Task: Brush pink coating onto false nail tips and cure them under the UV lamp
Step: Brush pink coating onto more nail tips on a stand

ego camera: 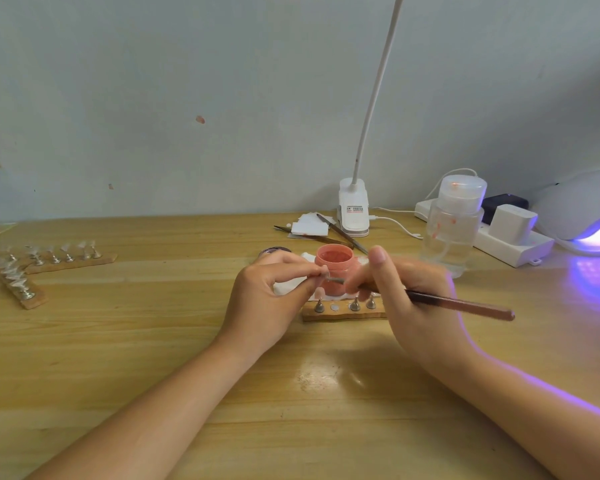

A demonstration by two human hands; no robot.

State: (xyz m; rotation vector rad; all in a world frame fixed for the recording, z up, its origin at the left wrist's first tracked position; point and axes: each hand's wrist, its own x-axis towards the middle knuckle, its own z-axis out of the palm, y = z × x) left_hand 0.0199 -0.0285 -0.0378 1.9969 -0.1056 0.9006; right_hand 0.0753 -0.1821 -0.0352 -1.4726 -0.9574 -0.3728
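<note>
We pinch a nail tip (324, 271) in our left hand (274, 292), just before the open pink jar (334, 263). Our right hand (406, 292) grips the brush (458, 303), bristles touching it. The UV lamp (582, 213) glows far right.

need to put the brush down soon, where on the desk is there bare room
Bare wood lies in front of the wooden strip, between the forearms, and left between the left hand and nail stand rows. Crowded behind the pink jar and toward the UV lamp.

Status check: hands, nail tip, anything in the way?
Left hand pinches nail tip. Right hand grips brush, bristles at tip. Pink jar open behind. Nothing blocking.
</note>
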